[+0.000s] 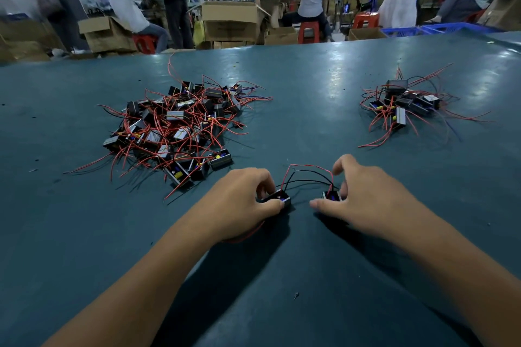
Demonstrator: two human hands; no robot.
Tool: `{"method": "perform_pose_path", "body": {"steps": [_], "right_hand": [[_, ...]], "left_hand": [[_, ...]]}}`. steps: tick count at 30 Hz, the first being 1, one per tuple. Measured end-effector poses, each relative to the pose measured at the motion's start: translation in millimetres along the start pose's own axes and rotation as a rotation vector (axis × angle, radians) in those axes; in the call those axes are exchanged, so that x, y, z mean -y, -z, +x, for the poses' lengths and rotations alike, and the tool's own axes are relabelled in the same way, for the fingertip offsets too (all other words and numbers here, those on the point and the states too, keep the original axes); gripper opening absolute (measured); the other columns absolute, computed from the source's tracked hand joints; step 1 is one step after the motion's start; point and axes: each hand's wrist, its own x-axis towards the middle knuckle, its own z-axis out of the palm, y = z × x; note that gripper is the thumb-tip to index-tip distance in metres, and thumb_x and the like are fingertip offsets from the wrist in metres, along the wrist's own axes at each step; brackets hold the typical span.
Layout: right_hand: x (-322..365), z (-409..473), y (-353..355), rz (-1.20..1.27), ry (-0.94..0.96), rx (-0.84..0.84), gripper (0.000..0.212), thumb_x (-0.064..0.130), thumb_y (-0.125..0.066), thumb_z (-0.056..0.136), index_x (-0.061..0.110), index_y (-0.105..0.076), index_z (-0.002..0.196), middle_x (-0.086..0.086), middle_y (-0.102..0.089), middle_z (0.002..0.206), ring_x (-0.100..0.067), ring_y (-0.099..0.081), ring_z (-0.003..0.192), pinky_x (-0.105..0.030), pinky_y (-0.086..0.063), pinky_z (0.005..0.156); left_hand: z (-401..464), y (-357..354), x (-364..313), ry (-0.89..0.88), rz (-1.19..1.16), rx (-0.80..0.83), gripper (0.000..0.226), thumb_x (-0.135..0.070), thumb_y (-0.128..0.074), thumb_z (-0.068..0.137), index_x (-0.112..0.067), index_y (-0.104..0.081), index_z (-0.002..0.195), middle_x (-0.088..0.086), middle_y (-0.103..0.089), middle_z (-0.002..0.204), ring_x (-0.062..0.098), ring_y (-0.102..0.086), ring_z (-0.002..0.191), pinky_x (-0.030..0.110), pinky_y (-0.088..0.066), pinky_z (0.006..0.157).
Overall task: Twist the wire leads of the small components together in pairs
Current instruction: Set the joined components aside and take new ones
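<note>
Left hand (242,200) fingers curled round a black component (277,198) on the tabletop (310,110), right hand (363,200) fingers pinching a second component (331,195) just beside, red and black leads (307,175) arching between them, big pile (180,127) far left, small pile (406,104) far right.

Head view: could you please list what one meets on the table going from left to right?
Large pile of components → left hand → component it holds → component at the right hand → small pile.
</note>
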Motion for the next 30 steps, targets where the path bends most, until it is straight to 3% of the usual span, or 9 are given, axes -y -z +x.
{"method": "perform_pose_path", "body": {"steps": [3,6,9,13,18,21,25,30], "right_hand": [[2,1,-3,0.247,0.004,-0.004,0.037,0.042,-0.072,0.077,0.027,-0.052,0.104,0.006,-0.067,0.08,-0.017,-0.064,0.074,-0.039,-0.056,0.071],[9,0,-5,0.741,0.003,0.017,0.021,0.027,-0.076,0.083,0.022,-0.06,0.096,0.0,-0.072,0.077,-0.01,-0.064,0.057,-0.034,-0.057,0.057],[13,-2,-8,0.932,0.017,0.014,0.014,0.021,-0.073,0.086,0.018,-0.063,0.094,-0.007,-0.072,0.079,-0.013,-0.064,0.057,-0.044,-0.061,0.071],[15,-1,-9,0.903,0.058,-0.07,0.013,0.03,-0.071,0.086,0.019,-0.067,0.092,-0.001,-0.074,0.082,-0.02,-0.071,0.078,-0.049,-0.058,0.082],[20,-7,-7,0.828,0.123,-0.03,0.036,0.048,-0.077,0.073,0.023,-0.063,0.096,0.0,-0.072,0.09,-0.022,-0.07,0.088,-0.047,-0.057,0.085],[20,-8,-8,0.68,0.146,-0.056,0.031,0.044,-0.077,0.074,0.025,-0.062,0.092,0.005,-0.071,0.084,-0.015,-0.069,0.079,-0.038,-0.057,0.079],[15,-3,2,0.547,0.128,-0.11,0.025,0.044,-0.076,0.077,0.024,-0.063,0.086,0.009,-0.07,0.075,-0.002,-0.062,0.067,-0.015,-0.046,0.061],[-11,29,34,0.266,0.047,-0.16,0.026,0.046,-0.073,0.077,0.023,-0.063,0.08,0.011,-0.068,0.072,-0.004,-0.063,0.069,-0.021,-0.044,0.059]], "left_hand": [[1,-1,-3,0.024,-0.175,-0.049,0.019,-0.041,-0.074,0.084,-0.022,-0.071,0.081,-0.011,-0.066,0.069,-0.001,-0.055,0.062,0.018,-0.041,0.057],[2,-7,-12,0.148,-0.733,-0.05,0.018,-0.027,-0.072,0.089,-0.009,-0.073,0.084,-0.006,-0.065,0.06,0.006,-0.054,0.052,0.018,-0.042,0.054],[3,-12,-18,0.207,-1.092,0.007,0.013,-0.013,-0.068,0.092,0.0,-0.066,0.093,0.002,-0.065,0.065,0.013,-0.057,0.056,0.02,-0.05,0.056],[4,-16,-18,0.188,-1.192,-0.001,0.016,-0.013,-0.072,0.087,-0.001,-0.063,0.093,0.003,-0.067,0.069,0.017,-0.061,0.062,0.023,-0.055,0.059],[3,-20,-18,0.069,-1.055,-0.047,0.047,-0.027,-0.077,0.071,0.01,-0.061,0.095,0.016,-0.067,0.075,0.018,-0.063,0.062,0.026,-0.055,0.062],[1,-24,-22,0.007,-1.053,-0.008,0.037,-0.021,-0.077,0.072,0.006,-0.058,0.09,0.014,-0.067,0.071,0.015,-0.063,0.057,0.023,-0.053,0.058],[1,-24,-21,-0.028,-1.158,0.084,0.032,-0.012,-0.078,0.075,0.001,-0.061,0.099,0.008,-0.07,0.081,0.017,-0.067,0.069,0.023,-0.055,0.067],[7,-25,-13,0.083,-1.041,-0.01,0.007,-0.008,-0.065,0.095,-0.004,-0.061,0.09,0.008,-0.067,0.072,0.02,-0.061,0.063,0.027,-0.052,0.063]]}}
